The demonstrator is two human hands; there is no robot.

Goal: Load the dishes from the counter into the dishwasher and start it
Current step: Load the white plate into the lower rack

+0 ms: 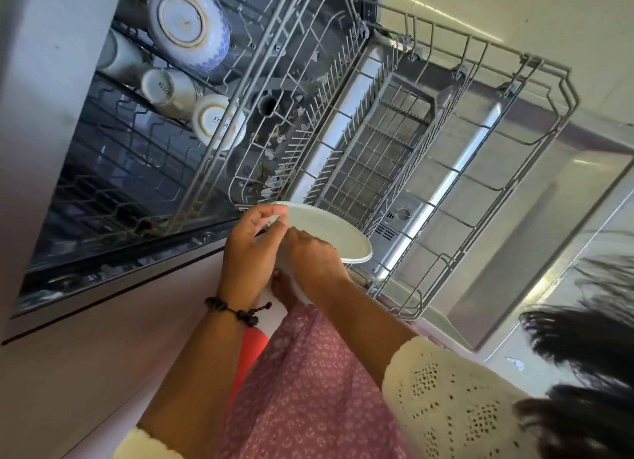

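left hand (252,239) pinching, right hand (310,258) closed, wrists close together

plate (326,232): 1 | bowl (188,22): 1 | cups (171,89): 3 | racks (446,156): 2 | hands (250,249): 2

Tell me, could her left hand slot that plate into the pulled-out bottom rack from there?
Probably yes: the left hand already grips the plate with the right hand, just at the rack, whose near prongs stand free.

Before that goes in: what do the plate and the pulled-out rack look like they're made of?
Plate, held in both hands: looks like glazed ceramic, pale and smooth with a soft sheen and a thick rolled rim; melamine can't be ruled out.
Pulled-out rack: thin metal wire with a grey, matte coating, apparently plastic or vinyl, and rows of upright tines.
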